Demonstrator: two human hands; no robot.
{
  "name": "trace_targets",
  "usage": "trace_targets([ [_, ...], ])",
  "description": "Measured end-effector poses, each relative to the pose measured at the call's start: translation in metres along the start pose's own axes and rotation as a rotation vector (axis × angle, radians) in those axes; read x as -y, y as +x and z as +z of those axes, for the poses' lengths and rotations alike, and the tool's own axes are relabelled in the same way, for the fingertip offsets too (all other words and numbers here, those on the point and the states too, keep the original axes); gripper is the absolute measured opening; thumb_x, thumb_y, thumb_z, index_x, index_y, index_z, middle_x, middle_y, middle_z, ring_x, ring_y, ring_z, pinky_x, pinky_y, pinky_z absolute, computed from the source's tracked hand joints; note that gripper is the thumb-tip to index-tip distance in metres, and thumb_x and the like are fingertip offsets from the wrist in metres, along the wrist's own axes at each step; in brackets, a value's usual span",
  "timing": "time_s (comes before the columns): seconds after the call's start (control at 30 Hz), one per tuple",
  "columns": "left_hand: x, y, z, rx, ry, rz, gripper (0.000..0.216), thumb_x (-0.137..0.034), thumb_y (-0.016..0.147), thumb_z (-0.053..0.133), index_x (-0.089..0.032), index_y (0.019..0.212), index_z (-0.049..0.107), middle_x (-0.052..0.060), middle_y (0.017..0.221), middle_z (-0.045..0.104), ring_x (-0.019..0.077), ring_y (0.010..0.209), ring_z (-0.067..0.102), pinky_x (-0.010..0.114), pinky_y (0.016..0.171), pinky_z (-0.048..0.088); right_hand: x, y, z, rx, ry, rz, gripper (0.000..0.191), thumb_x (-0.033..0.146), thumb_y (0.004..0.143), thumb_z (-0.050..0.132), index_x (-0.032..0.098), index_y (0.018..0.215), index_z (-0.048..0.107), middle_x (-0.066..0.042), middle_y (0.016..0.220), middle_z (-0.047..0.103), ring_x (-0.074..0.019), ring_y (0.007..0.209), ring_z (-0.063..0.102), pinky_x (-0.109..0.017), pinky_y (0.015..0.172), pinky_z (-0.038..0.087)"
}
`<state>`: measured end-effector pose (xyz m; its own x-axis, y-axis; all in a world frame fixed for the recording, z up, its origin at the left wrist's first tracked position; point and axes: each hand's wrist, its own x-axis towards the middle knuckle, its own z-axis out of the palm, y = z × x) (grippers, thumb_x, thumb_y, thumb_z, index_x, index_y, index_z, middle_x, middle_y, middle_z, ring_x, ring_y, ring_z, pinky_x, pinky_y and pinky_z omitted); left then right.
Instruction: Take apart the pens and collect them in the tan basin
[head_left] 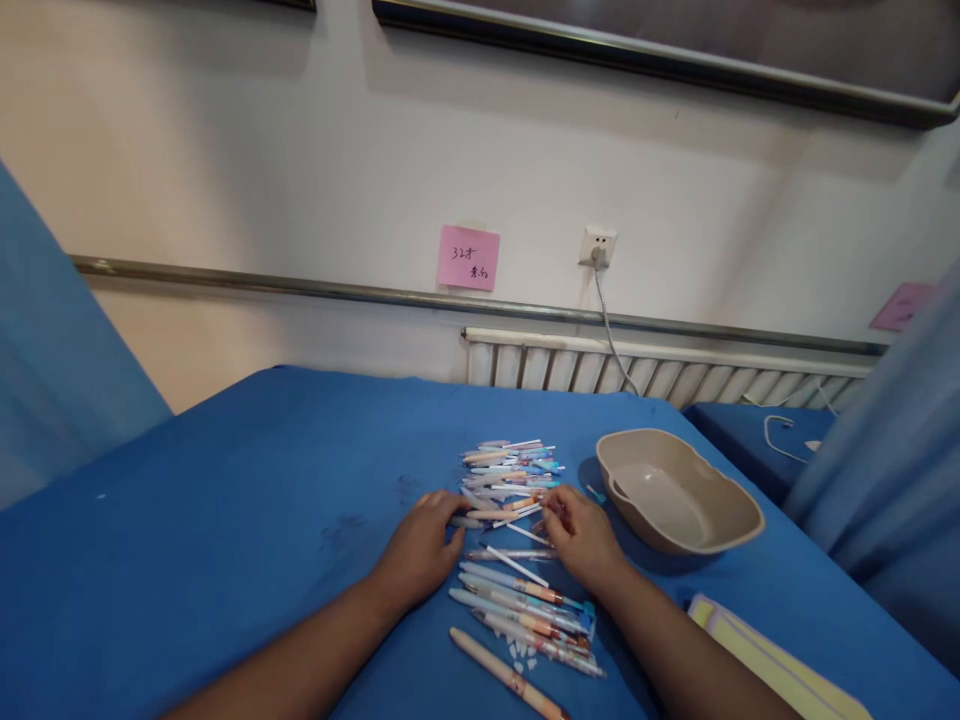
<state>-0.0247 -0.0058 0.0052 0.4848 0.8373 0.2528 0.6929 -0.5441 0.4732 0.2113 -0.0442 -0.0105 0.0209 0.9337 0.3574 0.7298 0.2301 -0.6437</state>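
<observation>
Many pens and thin white refills (510, 480) lie in a loose pile on a blue tablecloth (225, 540). More pens (525, 610) lie side by side nearer to me, between my forearms. My left hand (420, 545) rests palm down at the pile's left edge, its fingertips touching a pen there. My right hand (581, 535) sits at the pile's right edge with fingers curled and pinched on a small pen part that I cannot name.
A beige empty bowl (679, 490) stands right of the pile. A yellow-edged pad (772, 665) lies at the lower right. Behind the table are a radiator (660, 370), a wall socket with a cable (598, 247) and a pink note (469, 257). Blue curtains hang at both sides.
</observation>
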Motion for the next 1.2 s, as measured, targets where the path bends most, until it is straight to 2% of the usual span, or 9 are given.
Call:
trace_targets([
  [0.1, -0.003, -0.001, 0.0, -0.057, -0.043, 0.041, 0.031, -0.01, 0.075, 0.049, -0.021, 0.103, 0.057, 0.005, 0.103, 0.06, 0.0211, 0.099, 0.052, 0.033, 0.088, 0.038, 0.016, -0.006, -0.003, 0.115, 0.004, -0.092, 0.015, 0.023, 0.079, 0.052, 0.021, 0.094, 0.055, -0.002, 0.087, 0.061, -0.0157, 0.077, 0.056, -0.025, 0.068, 0.038],
  [0.17, -0.007, -0.001, -0.001, -0.07, -0.08, 0.087, 0.028, -0.01, 0.076, 0.049, -0.02, 0.101, 0.056, 0.005, 0.102, 0.06, 0.0204, 0.099, 0.052, 0.032, 0.089, 0.038, 0.023, -0.01, -0.004, 0.238, -0.046, -0.159, 0.018, 0.027, 0.077, 0.058, 0.022, 0.094, 0.056, -0.001, 0.09, 0.06, -0.0162, 0.081, 0.055, -0.025, 0.071, 0.037],
  [0.3, -0.013, -0.003, -0.002, 0.034, -0.128, 0.18, 0.024, -0.01, 0.077, 0.048, -0.02, 0.096, 0.057, 0.003, 0.096, 0.06, 0.0184, 0.093, 0.053, 0.029, 0.083, 0.04, 0.024, -0.014, -0.003, 0.396, -0.151, -0.218, 0.011, 0.027, 0.08, 0.057, 0.022, 0.089, 0.058, -0.001, 0.088, 0.059, -0.0151, 0.084, 0.054, -0.024, 0.072, 0.036],
  [0.4, -0.015, -0.004, -0.003, 0.102, -0.112, 0.189, 0.021, -0.013, 0.077, 0.051, -0.021, 0.095, 0.057, 0.002, 0.094, 0.061, 0.0182, 0.089, 0.053, 0.029, 0.081, 0.04, 0.018, -0.012, -0.001, 0.381, -0.202, -0.218, 0.011, 0.023, 0.082, 0.055, 0.022, 0.092, 0.058, -0.001, 0.091, 0.058, -0.0155, 0.087, 0.053, -0.025, 0.075, 0.036],
  [0.57, -0.015, -0.004, -0.001, 0.146, -0.048, 0.204, 0.017, -0.019, 0.079, 0.056, -0.022, 0.095, 0.058, 0.002, 0.093, 0.062, 0.0192, 0.088, 0.054, 0.03, 0.08, 0.04, 0.014, -0.006, -0.001, 0.336, -0.29, -0.223, 0.014, 0.024, 0.084, 0.054, 0.022, 0.096, 0.06, -0.005, 0.098, 0.059, -0.0202, 0.096, 0.051, -0.029, 0.081, 0.035],
  [0.8, -0.016, -0.005, 0.002, 0.111, -0.028, 0.209, 0.018, -0.024, 0.083, 0.054, -0.022, 0.1, 0.058, 0.003, 0.098, 0.063, 0.0204, 0.092, 0.053, 0.032, 0.083, 0.04, 0.017, -0.004, 0.006, 0.352, -0.411, -0.264, 0.011, 0.017, 0.085, 0.051, 0.018, 0.092, 0.059, -0.006, 0.092, 0.062, -0.0226, 0.092, 0.052, -0.034, 0.079, 0.033],
  [0.97, -0.017, -0.005, 0.001, 0.086, -0.047, 0.221, 0.02, -0.024, 0.087, 0.05, -0.024, 0.105, 0.058, 0.003, 0.101, 0.063, 0.0197, 0.093, 0.054, 0.032, 0.083, 0.041, 0.019, -0.004, 0.008, 0.262, -0.349, -0.265, 0.009, 0.015, 0.085, 0.052, 0.018, 0.092, 0.056, -0.005, 0.089, 0.063, -0.0212, 0.088, 0.054, -0.034, 0.079, 0.034],
  [1.07, -0.017, -0.005, 0.0, 0.053, -0.055, 0.217, 0.022, -0.025, 0.091, 0.042, -0.024, 0.107, 0.058, 0.003, 0.1, 0.065, 0.0183, 0.092, 0.055, 0.03, 0.083, 0.041, 0.02, -0.003, 0.004, 0.208, -0.264, -0.306, 0.014, 0.018, 0.087, 0.051, 0.02, 0.1, 0.055, -0.005, 0.096, 0.062, -0.0212, 0.093, 0.053, -0.034, 0.083, 0.035],
  [1.2, -0.016, -0.006, -0.001, -0.002, -0.047, 0.213, 0.024, -0.03, 0.092, 0.041, -0.024, 0.109, 0.058, 0.002, 0.098, 0.066, 0.0178, 0.089, 0.056, 0.03, 0.081, 0.042, 0.017, -0.002, 0.001, 0.175, -0.192, -0.35, 0.021, 0.021, 0.091, 0.045, 0.024, 0.109, 0.054, -0.005, 0.103, 0.061, -0.0202, 0.099, 0.052, -0.034, 0.085, 0.036],
])
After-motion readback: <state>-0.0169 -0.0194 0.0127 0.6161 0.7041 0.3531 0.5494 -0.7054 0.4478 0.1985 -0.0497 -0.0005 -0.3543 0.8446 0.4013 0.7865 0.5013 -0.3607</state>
